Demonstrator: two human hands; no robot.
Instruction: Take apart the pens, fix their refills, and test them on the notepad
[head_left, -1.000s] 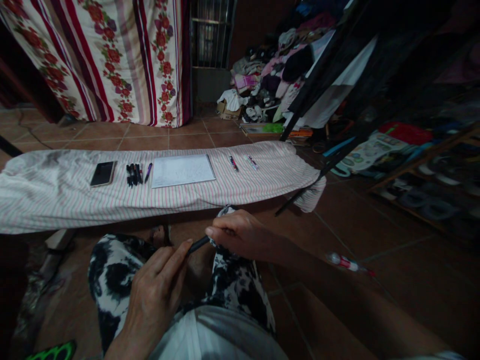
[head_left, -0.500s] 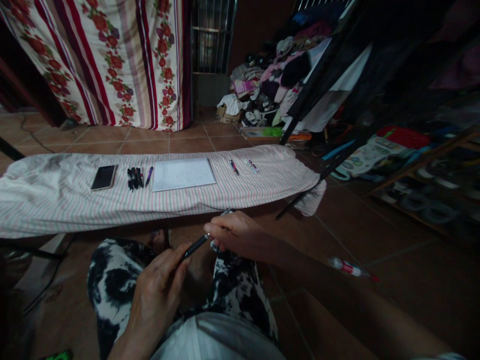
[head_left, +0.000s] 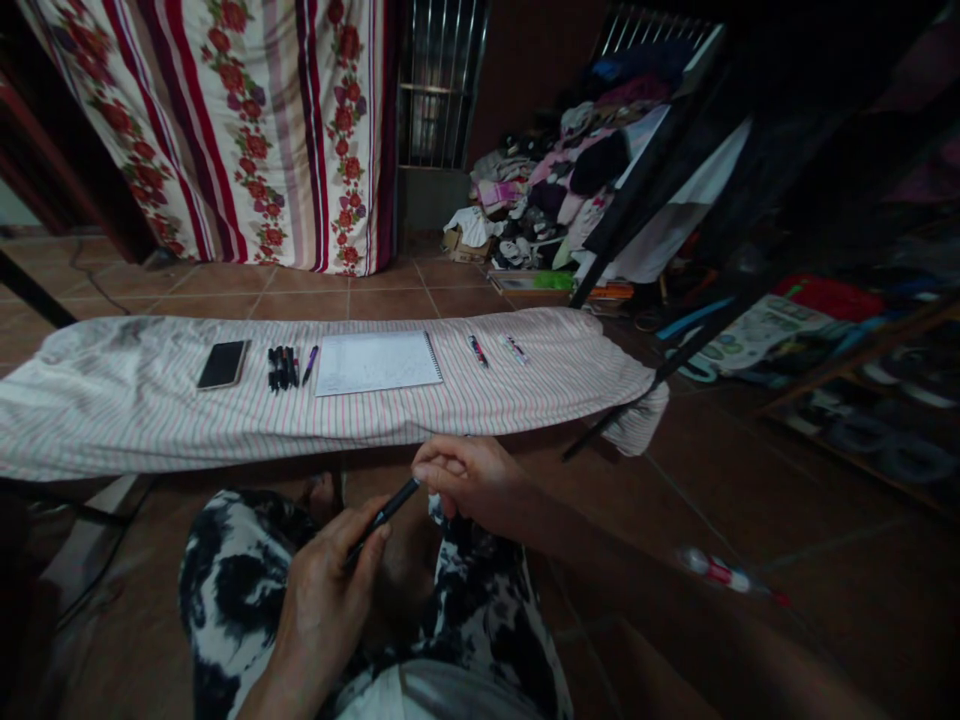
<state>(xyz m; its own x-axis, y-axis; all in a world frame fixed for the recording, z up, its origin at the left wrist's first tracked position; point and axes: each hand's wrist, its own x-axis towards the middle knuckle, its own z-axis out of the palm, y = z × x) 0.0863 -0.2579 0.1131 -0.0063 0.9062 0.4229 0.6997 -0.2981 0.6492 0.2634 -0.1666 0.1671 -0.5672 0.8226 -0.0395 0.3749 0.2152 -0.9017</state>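
Observation:
A black pen (head_left: 392, 503) slants up to the right between my two hands, above my lap. My left hand (head_left: 330, 580) is closed around its lower part. The fingers of my right hand (head_left: 469, 472) pinch its upper end; what else those fingertips may hold is too small to make out. Beyond the hands, a spiral notebook (head_left: 375, 362) lies open on a bench covered with striped cloth (head_left: 517, 405). Left of the notebook are a purple pen (head_left: 310, 364), several black pens (head_left: 282, 368) and a phone (head_left: 223, 365). To its right lie two more pens, one dark (head_left: 478, 351), one pale (head_left: 515, 350).
A plastic bottle (head_left: 716, 571) lies on the tiled floor at the right. Dark metal bars (head_left: 637, 400) rise at the bench's right end. Behind are a heap of clothes (head_left: 555, 180) and a flowered curtain (head_left: 262, 130); a shoe rack (head_left: 870, 400) stands far right.
The view has shifted slightly, so the bench and its things sit lower and further right. Both hands keep hold of the pen, with little change in their grip.

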